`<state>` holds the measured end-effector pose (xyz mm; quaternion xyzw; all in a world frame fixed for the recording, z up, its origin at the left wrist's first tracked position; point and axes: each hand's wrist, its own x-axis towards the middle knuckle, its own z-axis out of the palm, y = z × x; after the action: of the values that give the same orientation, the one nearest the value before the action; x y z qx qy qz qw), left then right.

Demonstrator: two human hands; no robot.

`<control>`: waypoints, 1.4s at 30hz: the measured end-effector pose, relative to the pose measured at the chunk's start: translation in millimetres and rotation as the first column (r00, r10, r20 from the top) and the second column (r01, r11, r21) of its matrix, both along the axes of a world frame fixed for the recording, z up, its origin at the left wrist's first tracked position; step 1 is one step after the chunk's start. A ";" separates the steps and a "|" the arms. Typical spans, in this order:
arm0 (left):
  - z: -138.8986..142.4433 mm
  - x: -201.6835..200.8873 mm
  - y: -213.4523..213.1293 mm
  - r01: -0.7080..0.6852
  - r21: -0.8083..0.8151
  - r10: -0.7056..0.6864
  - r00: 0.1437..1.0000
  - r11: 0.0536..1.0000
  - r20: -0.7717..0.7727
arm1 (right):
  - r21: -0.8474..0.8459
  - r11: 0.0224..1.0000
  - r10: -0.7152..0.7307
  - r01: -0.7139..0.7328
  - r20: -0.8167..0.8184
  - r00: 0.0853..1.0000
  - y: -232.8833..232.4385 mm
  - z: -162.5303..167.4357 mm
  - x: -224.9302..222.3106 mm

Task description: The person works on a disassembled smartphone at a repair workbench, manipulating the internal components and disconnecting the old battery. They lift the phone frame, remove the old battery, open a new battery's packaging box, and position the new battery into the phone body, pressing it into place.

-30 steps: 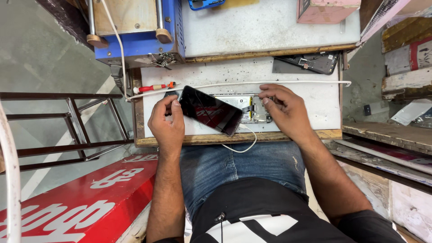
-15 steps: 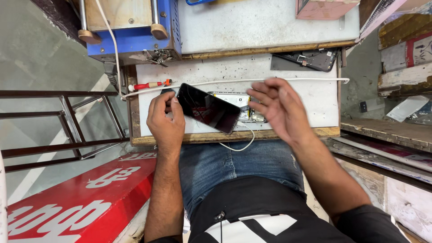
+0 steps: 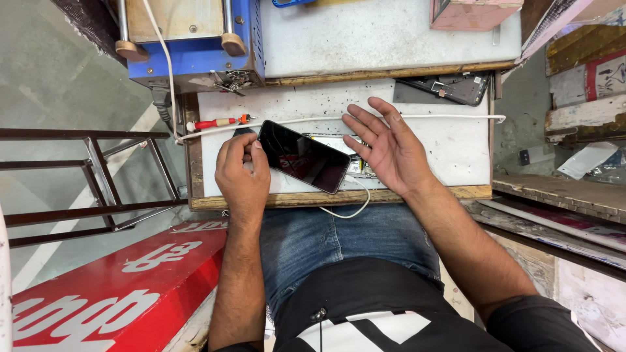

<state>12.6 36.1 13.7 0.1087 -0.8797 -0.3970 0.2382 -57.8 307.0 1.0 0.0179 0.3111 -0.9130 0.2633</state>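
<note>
My left hand (image 3: 241, 173) grips the left end of a dark-screened phone (image 3: 302, 156) and holds it tilted above a small white worktop (image 3: 450, 146). My right hand (image 3: 388, 145) hovers just right of the phone, palm up, fingers spread, holding nothing. Under the phone lies an opened phone body with exposed parts (image 3: 355, 166), mostly hidden. A white cable (image 3: 443, 117) runs across the worktop behind both hands.
A red-handled screwdriver (image 3: 218, 122) lies at the worktop's left edge. A dark phone back part (image 3: 453, 88) rests at the far right. Behind stand a blue machine (image 3: 195, 49) and a pink box (image 3: 473, 13). A metal frame (image 3: 98, 176) and red signboard (image 3: 117, 293) sit to my left.
My right hand has lifted off the phone's right end, turned palm up and opened. The left hand keeps holding the phone.
</note>
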 end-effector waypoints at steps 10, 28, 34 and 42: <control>-2.8 0.4 0.2 0.013 -0.056 -0.011 0.999 0.998 0.042 | 0.009 1.000 0.010 -0.009 -0.030 0.999 2.4 -5.2 0.5; -5.7 -1.8 -2.6 0.018 -0.173 -0.011 0.999 0.985 0.040 | 0.792 0.017 0.778 0.610 -0.394 0.490 39.0 42.8 28.6; -10.0 3.3 -4.1 0.009 -0.219 -0.002 1.000 0.976 0.030 | 0.815 0.079 0.781 0.574 -0.408 0.472 32.1 51.9 27.6; -9.3 1.4 -4.2 0.012 -0.174 0.008 0.994 0.985 0.112 | 0.767 0.162 0.785 0.621 -0.482 0.389 -31.7 51.2 58.4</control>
<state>14.0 31.9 4.5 0.1086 -0.9232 -0.3119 0.1967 0.6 275.3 52.2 -0.3450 0.8972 -0.2742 0.0284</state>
